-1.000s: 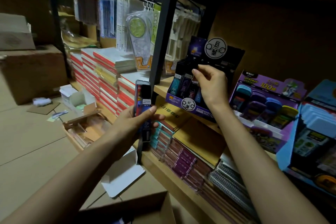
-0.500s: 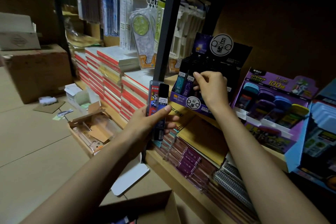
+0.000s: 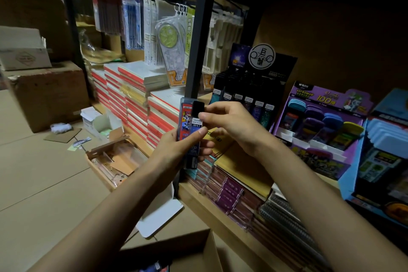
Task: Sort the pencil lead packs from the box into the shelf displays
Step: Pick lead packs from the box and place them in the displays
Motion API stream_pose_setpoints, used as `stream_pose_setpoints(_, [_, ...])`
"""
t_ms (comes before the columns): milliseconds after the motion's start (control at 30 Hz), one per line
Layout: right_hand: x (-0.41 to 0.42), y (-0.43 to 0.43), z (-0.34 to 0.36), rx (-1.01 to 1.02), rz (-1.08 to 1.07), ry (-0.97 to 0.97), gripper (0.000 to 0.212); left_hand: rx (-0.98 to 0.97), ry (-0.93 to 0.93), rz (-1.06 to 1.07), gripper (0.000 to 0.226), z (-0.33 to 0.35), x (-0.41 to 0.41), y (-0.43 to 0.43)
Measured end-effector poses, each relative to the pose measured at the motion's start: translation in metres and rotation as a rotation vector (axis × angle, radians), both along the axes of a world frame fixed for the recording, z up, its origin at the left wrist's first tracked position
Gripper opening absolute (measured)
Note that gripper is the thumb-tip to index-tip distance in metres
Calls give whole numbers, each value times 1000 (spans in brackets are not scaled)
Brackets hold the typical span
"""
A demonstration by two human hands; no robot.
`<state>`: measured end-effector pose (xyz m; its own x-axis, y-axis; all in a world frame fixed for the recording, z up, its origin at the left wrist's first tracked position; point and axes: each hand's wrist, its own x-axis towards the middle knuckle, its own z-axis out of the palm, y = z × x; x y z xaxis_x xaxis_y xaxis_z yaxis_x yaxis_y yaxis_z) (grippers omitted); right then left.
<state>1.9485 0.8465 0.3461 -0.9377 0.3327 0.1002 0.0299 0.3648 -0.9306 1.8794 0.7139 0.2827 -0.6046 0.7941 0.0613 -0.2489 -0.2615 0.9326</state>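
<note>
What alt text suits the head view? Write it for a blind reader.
The left hand grips a slim black pencil lead pack and a red-and-blue plastic pack, while the right hand pinches the black pack's top. Behind them, a black cardboard display of lead packs stands on a wooden shelf.

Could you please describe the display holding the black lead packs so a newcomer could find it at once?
Start at the shelving's black upright post. Just right of it stands the dark display, beside the purple display. It alone has a round white logo on top.
</note>
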Motion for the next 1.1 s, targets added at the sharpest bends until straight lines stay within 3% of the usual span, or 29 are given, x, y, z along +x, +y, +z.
stream_pose_setpoints(200, [7,-5,1,-103,-68,51,4,-25,93,23,45,0,2,3])
stream_pose_setpoints(367, [13,20,33,-225,-286,283,8,-8,57,76,39,-4,-2,2])
stream_pose_setpoints(567, [11,56,31,183,-597,447,7,-91,175,208,29,-11,-10,-1])
stream_pose_setpoints(700, [4,61,12,354,-593,419,26,-120,175,193,30,-10,-8,-1])
stream_pose_setpoints(833, [-1,61,4,392,-561,397,31,-121,167,203,24,-12,-6,1])
stream_pose_setpoints(1100, [-12,67,-7,335,-641,321,27,-98,152,152,32,-13,-7,2])
